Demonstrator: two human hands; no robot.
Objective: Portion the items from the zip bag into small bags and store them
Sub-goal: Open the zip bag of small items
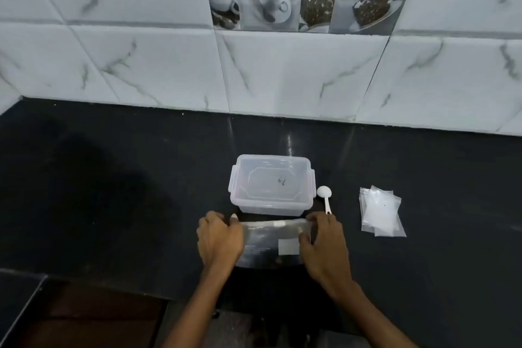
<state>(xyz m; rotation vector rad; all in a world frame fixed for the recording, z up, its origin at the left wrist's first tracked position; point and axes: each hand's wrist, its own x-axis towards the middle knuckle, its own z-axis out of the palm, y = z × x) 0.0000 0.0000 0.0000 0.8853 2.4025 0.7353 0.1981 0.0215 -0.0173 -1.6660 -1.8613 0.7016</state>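
Two-handed grip (220,237) (322,237) on zip bag (265,243)

Zip bag (272,243) contents blurred; ends under both hands.

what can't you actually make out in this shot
- Head view: what the zip bag holds; it is dark, blurred, and both ends are covered by the left hand and right hand.
- Small dark marks in the clear container: too small to identify.
- How many small bags are stacked: they overlap.
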